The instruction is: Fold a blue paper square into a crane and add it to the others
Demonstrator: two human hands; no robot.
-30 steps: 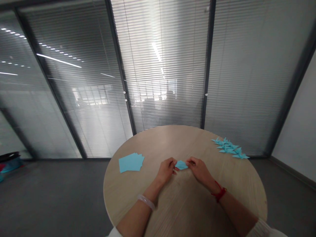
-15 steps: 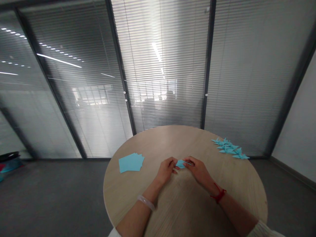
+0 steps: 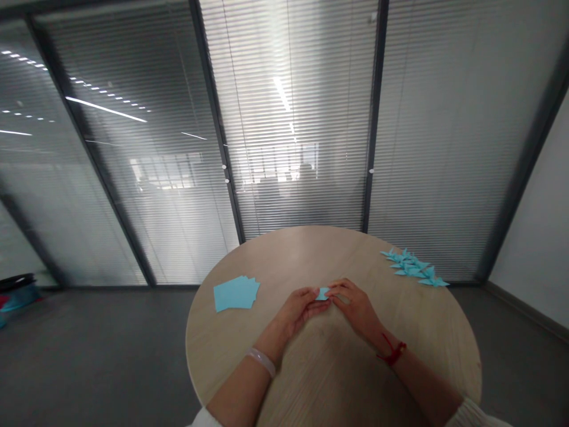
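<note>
A small folded piece of blue paper (image 3: 322, 293) is held between my two hands, above the middle of the round table. My left hand (image 3: 302, 308) grips its left side, thumb on top and fingers beneath. My right hand (image 3: 351, 298) pinches the right edge with its fingertips, which cover part of the paper. To the left lies a loose stack of blue paper sheets (image 3: 235, 293), flat on the wood. Several folded blue paper cranes (image 3: 411, 265) sit in a cluster near the table's right edge.
The round wooden table (image 3: 306, 249) has its far edge close to a glass partition with blinds (image 3: 302, 201). A dark-rimmed blue container (image 3: 20, 290) stands on the grey floor at far left. A white wall (image 3: 537, 225) rises on the right.
The paper between my hands shows a smaller, more rectangular face. My left fingers have stretched out beneath it, and my right hand has shifted slightly left over its edge.
</note>
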